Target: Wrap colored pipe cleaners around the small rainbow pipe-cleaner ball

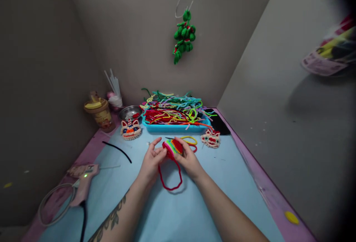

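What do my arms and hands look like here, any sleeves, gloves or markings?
Your left hand and right hand are bare, with no gloves. Neither forearm shows a sleeve. The left forearm has a dark leafy tattoo; the right forearm shows no marking.

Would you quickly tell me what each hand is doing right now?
Left hand: holding one side of the rainbow-striped, red fuzzy piece.
Right hand: holding the other side of it.
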Demonstrator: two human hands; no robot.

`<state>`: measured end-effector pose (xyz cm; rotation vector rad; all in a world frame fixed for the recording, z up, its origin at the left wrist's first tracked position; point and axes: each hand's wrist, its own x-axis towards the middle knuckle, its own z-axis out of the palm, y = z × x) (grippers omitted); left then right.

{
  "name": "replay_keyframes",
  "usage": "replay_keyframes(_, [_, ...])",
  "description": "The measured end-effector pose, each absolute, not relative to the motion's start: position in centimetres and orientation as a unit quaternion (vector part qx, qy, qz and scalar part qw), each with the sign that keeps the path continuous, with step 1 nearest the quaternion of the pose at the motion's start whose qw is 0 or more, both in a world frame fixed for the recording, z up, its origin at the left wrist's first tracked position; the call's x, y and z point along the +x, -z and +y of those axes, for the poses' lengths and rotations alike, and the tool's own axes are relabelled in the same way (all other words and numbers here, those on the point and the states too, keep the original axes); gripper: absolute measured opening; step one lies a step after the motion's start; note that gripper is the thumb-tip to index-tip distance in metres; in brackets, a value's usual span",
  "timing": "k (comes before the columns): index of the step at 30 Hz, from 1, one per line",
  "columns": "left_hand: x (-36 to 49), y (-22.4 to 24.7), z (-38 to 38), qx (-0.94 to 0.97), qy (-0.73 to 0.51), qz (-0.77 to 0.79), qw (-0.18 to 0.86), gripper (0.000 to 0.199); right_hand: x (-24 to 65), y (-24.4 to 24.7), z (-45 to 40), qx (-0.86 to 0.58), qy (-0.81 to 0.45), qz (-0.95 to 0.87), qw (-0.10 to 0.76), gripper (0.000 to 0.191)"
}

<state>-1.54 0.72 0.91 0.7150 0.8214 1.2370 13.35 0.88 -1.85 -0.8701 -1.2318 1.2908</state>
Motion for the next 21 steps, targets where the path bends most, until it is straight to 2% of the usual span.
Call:
replay_keyframes(4, [-1.5, -1.5, 0.6, 0.345, -0.549, 0.403, 0.646, 0.081, 13.3, 2.1, 0.8, -0.374, -0.536, -0.513, 0.557, 0.063])
replay_keyframes(13, [-1.3, -1.2, 0.5, 0.366, -0.552, 0.414, 0.625, 0.078, 13.2, 3.0, 1.0, -0.382, -0.512, -0.552, 0.536, 0.067])
replay_keyframes(16, [-1.8, -0.9, 0.9, 0.362, -0.566, 0.428, 0.605, 0.076, 13.2, 0.9, 0.0, -0.454, -0.384, -0.610, 0.523, 0.070])
replay_keyframes(18, [-2.2, -0.7, 1.3, 0.347, -0.582, 0.441, 0.589, 0.073, 12.4, -1.6, -1.9, -0.499, -0.266, -0.656, 0.500, 0.062])
replay_keyframes(21, [-2.9, -0.4, 2.1, 0.290, -0.576, 0.451, 0.616, 0.070, 9.6, -3.9, -5.0, -0.426, -0.205, -0.795, 0.381, 0.053])
